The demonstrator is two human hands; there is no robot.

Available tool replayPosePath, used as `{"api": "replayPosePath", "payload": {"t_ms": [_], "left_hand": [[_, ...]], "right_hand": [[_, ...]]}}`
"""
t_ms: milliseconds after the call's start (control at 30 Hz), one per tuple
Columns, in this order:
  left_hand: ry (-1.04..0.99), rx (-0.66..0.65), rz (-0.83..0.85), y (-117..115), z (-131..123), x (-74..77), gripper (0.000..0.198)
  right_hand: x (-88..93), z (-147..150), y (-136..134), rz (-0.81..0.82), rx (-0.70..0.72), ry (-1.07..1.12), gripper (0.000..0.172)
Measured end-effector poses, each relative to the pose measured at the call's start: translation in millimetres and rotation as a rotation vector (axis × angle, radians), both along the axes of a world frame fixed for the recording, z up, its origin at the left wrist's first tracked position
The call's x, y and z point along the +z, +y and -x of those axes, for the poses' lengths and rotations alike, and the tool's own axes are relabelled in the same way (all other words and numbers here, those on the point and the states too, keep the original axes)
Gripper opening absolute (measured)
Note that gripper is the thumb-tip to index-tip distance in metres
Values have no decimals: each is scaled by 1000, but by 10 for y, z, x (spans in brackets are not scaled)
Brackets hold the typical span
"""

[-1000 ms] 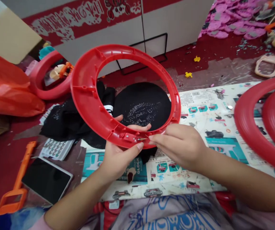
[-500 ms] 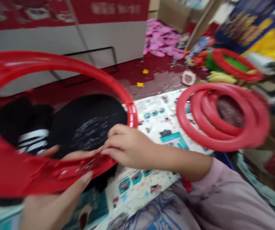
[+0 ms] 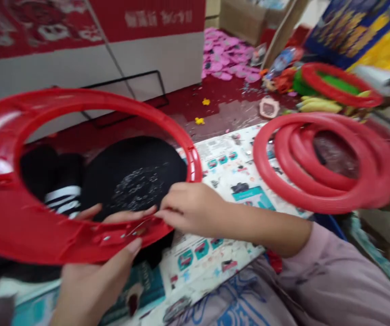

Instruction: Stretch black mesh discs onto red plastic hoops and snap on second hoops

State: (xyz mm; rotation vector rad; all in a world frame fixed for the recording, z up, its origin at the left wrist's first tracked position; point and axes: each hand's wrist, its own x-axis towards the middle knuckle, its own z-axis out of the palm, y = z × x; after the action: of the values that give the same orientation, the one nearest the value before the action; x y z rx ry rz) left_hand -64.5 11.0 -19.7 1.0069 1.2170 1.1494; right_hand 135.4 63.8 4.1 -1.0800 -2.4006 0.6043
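Camera has swung right since a second ago, so the red ring [image 3: 14, 226] now fills the 9 o'clock side of the view and a stack of red rings [image 3: 324, 181] has come in at 3 o'clock; both hands stay on the same spot of the rim. Left hand [image 3: 93, 276] comes up from 7 o'clock and clamps the ring's near rim, thumb on top, fingers behind the inner edge. Right hand [image 3: 191, 210] comes in from 4 o'clock with its fingertips pinched narrow on the end of a thin metal pin [image 3: 137, 227] lying on the rim, just beside the left thumb. The ring is held tilted above black mesh fabric [image 3: 133, 176], which shows through its opening. Printed sheet [image 3: 238, 176] lies under the hands, between ring and stack. Pink pieces [image 3: 227, 59] are piled at 12 o'clock, well apart.
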Motion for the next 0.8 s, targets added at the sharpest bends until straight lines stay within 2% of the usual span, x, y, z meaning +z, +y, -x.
{"api": "replayPosePath", "payload": {"t_ms": [33,133,367,533,600,633,700,800], "left_hand": [[-40,52,-19,-20,-34,50,59],[-117,27,-84,-12,-129,85,59],[-109,-48,-148,-27,-114,23,58],[-136,-55,-135,-39,-132,44,59],[-174,-29,-116,-24,-137,47,59],[-192,-16,-103,-11,-137,50,60],[-229,2,-75,18,-135,63,62],[-317,29,-17,58,-147,107,67]], "right_hand": [[-4,-1,-5,63,-61,53,23],[-5,-3,-13,210,-181,168,15],[49,12,-34,490,-270,244,17],[40,32,-55,470,-280,213,16],[26,37,-71,448,-309,193,6],[19,39,-80,423,-324,169,10],[6,43,-97,350,-326,102,31],[-1,49,-109,243,-274,15,21]]}}
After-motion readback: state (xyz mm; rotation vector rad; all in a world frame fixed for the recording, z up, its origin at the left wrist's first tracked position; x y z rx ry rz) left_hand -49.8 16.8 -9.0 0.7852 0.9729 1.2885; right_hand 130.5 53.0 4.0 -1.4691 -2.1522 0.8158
